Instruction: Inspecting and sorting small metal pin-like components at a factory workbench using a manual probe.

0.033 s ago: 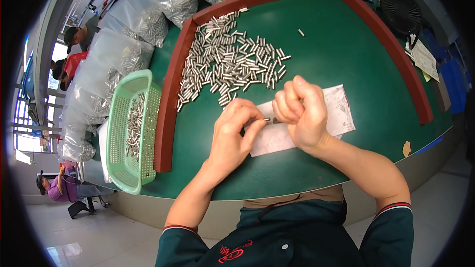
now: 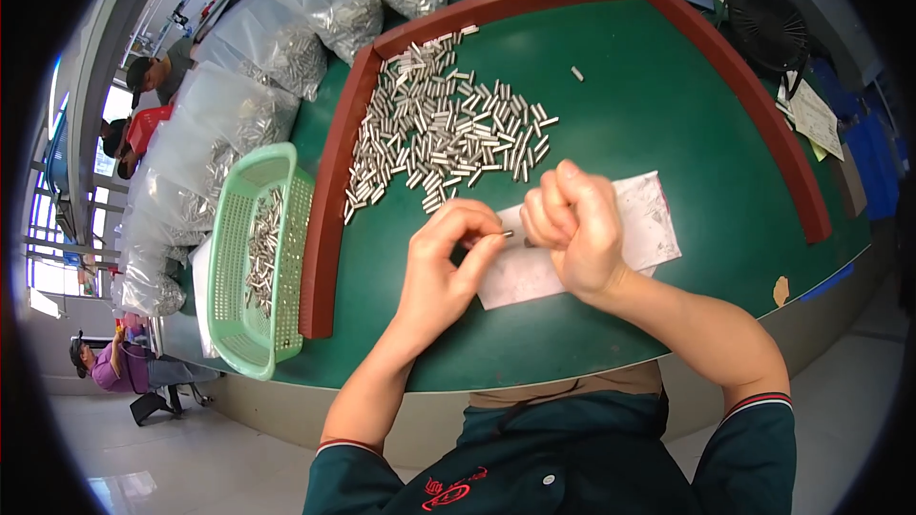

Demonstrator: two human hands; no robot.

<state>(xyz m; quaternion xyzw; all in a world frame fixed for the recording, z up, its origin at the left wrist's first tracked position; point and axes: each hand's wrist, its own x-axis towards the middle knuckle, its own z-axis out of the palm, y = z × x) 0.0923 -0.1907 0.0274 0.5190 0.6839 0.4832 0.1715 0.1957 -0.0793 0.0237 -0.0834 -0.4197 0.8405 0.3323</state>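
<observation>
Item: small pin (image 2: pixel 507 234), bright shiny metal, which I am pinching in my left hand (image 2: pixel 448 262). Loose pins (image 2: pixel 444 133): same glossy metal. Sheet (image 2: pixel 649 219): matt white paper, smudged. Table (image 2: pixel 658 105): matt green cloth-like top. Basket (image 2: pixel 234 257): perforated green plastic. Bags (image 2: pixel 239 124): clear glossy plastic.

Nothing has changed that I can make out between the two looks. The left hand (image 2: pixel 448 272) and the right hand (image 2: pixel 572 229) have not shifted over the white sheet (image 2: pixel 649 219). The small metal pin (image 2: pixel 507 234), pinched by the left fingers at that sheet's near-left part, sits just where it did. The right fist is curled as before.
</observation>
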